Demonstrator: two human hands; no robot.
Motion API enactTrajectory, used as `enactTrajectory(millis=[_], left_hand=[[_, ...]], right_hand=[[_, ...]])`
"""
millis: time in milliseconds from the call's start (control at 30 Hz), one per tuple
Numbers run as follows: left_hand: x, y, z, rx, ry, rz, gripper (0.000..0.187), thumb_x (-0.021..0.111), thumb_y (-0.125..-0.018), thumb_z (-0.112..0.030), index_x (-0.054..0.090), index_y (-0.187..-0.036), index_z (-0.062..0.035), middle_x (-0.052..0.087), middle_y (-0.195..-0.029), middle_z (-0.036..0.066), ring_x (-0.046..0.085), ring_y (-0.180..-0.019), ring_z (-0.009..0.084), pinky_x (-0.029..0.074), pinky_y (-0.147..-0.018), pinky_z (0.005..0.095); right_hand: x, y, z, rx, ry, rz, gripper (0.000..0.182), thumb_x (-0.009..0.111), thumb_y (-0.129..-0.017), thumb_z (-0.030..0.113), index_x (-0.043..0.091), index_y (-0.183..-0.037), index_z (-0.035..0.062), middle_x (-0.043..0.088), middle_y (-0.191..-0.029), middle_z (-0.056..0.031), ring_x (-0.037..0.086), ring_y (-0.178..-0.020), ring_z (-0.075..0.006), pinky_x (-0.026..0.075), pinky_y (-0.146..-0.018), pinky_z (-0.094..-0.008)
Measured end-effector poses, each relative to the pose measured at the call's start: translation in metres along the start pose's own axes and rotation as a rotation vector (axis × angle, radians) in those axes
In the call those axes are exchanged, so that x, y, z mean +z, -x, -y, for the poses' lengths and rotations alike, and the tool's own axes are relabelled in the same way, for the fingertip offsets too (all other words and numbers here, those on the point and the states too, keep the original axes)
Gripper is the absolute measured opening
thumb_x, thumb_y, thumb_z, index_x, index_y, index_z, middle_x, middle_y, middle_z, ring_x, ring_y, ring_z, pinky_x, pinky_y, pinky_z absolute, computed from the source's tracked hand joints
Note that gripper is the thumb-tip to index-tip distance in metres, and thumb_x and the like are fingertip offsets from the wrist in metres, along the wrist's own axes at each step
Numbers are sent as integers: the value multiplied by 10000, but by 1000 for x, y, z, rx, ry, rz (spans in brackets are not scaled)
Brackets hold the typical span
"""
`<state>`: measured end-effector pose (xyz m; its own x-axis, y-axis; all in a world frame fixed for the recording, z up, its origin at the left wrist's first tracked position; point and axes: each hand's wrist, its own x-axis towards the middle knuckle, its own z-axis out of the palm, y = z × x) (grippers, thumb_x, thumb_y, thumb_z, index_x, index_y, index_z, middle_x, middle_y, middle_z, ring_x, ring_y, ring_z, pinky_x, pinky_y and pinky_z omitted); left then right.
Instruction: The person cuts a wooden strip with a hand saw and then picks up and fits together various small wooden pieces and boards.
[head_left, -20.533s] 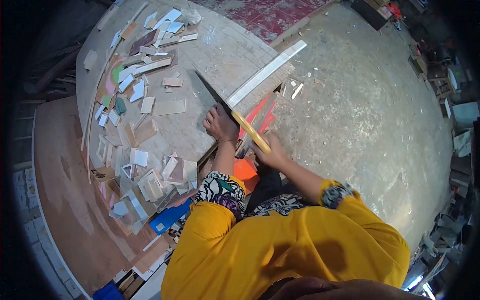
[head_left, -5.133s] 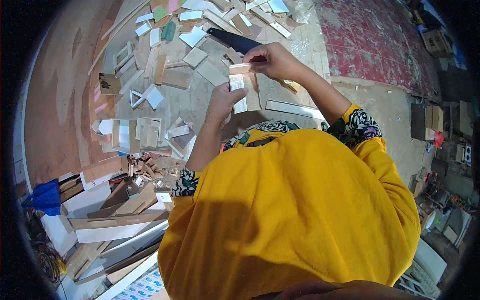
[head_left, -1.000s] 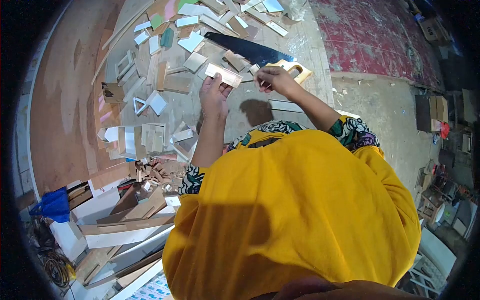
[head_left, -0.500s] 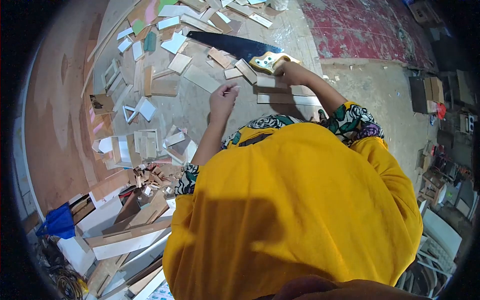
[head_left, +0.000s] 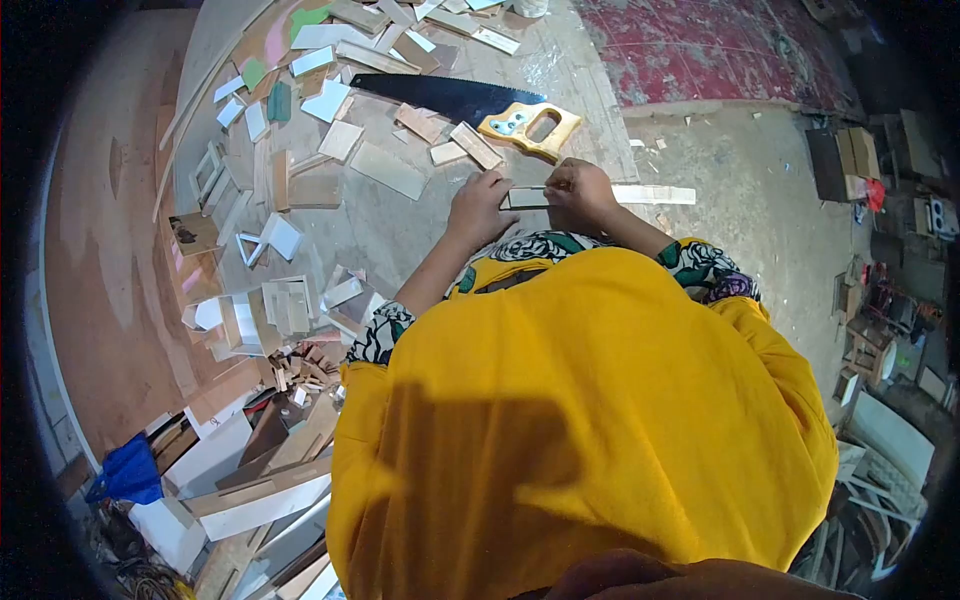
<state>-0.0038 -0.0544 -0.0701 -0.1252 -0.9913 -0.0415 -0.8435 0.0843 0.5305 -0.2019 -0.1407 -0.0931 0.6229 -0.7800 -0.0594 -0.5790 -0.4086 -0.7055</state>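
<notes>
One handsaw (head_left: 470, 105) is seen at the upper centre, among many wood offcuts on the tabletop (head_left: 400, 215). One thin wooden strip (head_left: 600, 194) just below it is pinched by both hands, left hand (head_left: 478, 208) and right hand (head_left: 580, 190), fingers curled closed on it.

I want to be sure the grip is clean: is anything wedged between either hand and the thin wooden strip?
Nothing visible. The left hand and right hand both touch the wooden strip directly at its ends, just in front of the person. The handsaw lies apart, farther away on the board.
</notes>
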Motion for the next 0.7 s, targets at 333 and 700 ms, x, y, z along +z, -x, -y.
enactTrajectory(millis=[333,700], left_hand=[[-12,7,8,-366,991,-188,223,635,-723,-44,559,-930,-12,616,-854,47,578,-745,100,470,-649,241],[-4,9,0,-130,265,-110,389,688,-696,-156,568,-1047,-35,615,-987,107,580,-905,227,462,-777,343]], right_hand=[[-4,-20,24,41,-292,28,169,674,-723,199,664,-821,62,628,-755,-125,612,-689,-239,474,-640,-323],[7,-28,-5,160,-500,-75,194,661,-770,199,661,-848,21,652,-752,-82,600,-654,-128,472,-628,-278]])
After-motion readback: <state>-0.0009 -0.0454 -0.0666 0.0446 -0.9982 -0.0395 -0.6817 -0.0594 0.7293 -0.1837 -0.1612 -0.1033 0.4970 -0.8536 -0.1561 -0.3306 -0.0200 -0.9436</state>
